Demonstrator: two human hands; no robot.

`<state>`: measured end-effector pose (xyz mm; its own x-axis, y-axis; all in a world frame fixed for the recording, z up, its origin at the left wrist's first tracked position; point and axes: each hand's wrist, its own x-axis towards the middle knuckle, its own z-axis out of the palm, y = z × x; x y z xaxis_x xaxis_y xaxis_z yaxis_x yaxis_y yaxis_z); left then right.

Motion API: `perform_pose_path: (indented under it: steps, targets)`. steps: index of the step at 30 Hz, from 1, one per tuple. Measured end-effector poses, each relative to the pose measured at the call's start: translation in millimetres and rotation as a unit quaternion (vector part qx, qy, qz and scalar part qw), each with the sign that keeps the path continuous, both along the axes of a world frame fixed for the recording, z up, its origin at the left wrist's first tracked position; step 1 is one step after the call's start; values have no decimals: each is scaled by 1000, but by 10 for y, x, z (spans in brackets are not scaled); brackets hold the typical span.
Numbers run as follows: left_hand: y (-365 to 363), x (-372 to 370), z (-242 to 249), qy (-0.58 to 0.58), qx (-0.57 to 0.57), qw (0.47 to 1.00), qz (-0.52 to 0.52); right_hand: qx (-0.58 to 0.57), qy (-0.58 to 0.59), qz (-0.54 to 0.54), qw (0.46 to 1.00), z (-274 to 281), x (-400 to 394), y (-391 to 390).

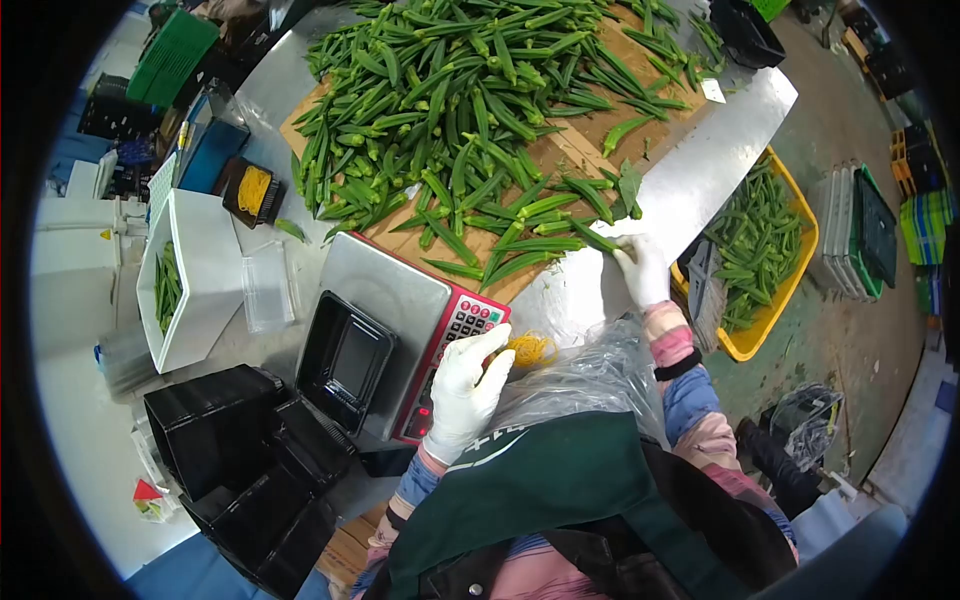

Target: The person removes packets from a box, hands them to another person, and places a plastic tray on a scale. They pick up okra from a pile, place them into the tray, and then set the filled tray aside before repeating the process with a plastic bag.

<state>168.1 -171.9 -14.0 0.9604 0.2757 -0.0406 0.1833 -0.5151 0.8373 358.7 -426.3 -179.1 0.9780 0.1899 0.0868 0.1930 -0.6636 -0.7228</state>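
Okra pods (450, 110): lay in a large heap beyond the scale (405, 300), on brown cardboard (575, 150), with loose ones spread toward its upper right
Left hand (464, 385): gloved in white, hovered over the scale's keypad side, fingers half curled and apart from the thumb, nothing visible between them
Right hand (645, 270): gloved in white, reached to the right of the scale, fingers partly bent at the end of one pod; whether they gripped it could not be told
Black plastic tray (350, 362): sat over the left part of the scale's metal plate, with nothing visible in it
Yellow rubber bands (530, 349): lay in a loose bundle just right of the scale
Clear plastic bags (590, 385): lay to the scale's lower right, near the apron (530, 490)
Yellow crate (805, 255): stood well right of the scale and held more pods
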Motion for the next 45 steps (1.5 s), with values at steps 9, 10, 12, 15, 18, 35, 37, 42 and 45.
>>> perform_pose_path:
  steps: [9,10,12,15,18,35,37,42,45]
  targets:
    - [56,-73,-34,-6,3,1000,1,-372,-164,-321,855,428,34,-1718]
    - [43,-62,-39,-2,-7,1000,-1,-308,-175,-271,895,423,49,-1606]
    - [16,-40,-28,-5,-9,1000,-12,-196,-174,-168,950,436,58,-1154]
    - [-15,-15,8,-16,12,1000,-19,-100,-42,-30,994,440,-43,-254]
    - [7,-53,10,-8,21,1000,-5,-21,-116,103,988,45,-193,391]
    - [16,-86,-42,-24,16,1000,1,-96,-20,148,984,-26,-155,507]
    - [17,-99,-44,-22,18,1000,-1,-89,-48,120,988,69,-212,511]
    - [8,-98,-28,-13,22,1000,-8,-114,-153,164,968,172,-282,589]
    - [3,-94,-13,-7,19,1000,-12,-160,-137,192,958,68,-265,614]
